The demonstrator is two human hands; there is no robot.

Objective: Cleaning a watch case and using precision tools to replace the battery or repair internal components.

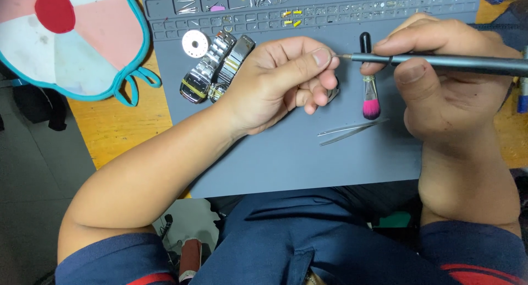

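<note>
Both hands meet mid-frame: my left hand (286, 81) pinches a small metal part (333, 93), my right hand (440, 81) grips a thin screwdriver (440, 61). Tiny, probably slippery; best pinched by its edges.

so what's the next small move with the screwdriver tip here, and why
Probably ease the screwdriver tip slightly left into the small metal part pinched in the left hand. The tip sits just beside the left index fingertip, seemingly not seated yet, and the right hand holds the shaft level and aimed at it. The part itself is mostly hidden by fingers.
</note>
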